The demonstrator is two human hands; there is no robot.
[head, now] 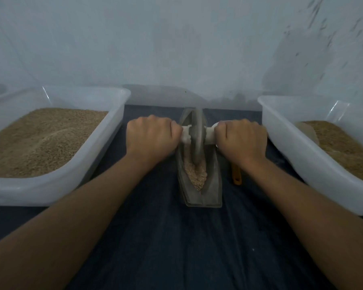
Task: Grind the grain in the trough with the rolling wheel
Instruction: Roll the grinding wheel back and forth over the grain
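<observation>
Centrally, the trough (199, 185) lies lengthwise away from me on the dark cloth (176, 248) that covers the counter, a narrow grey boat-shaped channel. Grain (196, 174), pale and broken-looking, lies along its groove, heaped toward the near end. The rolling wheel (196, 137) stands upright on edge in the groove, at about the middle of the trough's length, its lower rim down in the grain. Its outline is smeared, so I cannot read surface detail.

A white axle handle (210, 135) runs through the wheel's hub and sticks out to both sides. My left hand (152, 137) has its grip closed round the left end of the handle, knuckles up, fingers wrapped fully. My right hand (242, 139) holds the right end the same way. Both forearms reach in from the bottom corners of the view, roughly symmetrical.

Just right of the trough, partly under my right wrist, a small orange tool (236, 175) lies on the cloth; what kind, I cannot tell.

Left of the trough sits a white plastic tub (105, 147) holding a deep layer of brown grain. A second white tub (291, 155) sits to the right, also holding grain, with something pale lying in it at the near wall. Behind everything, a plain pale wall (176, 49).
</observation>
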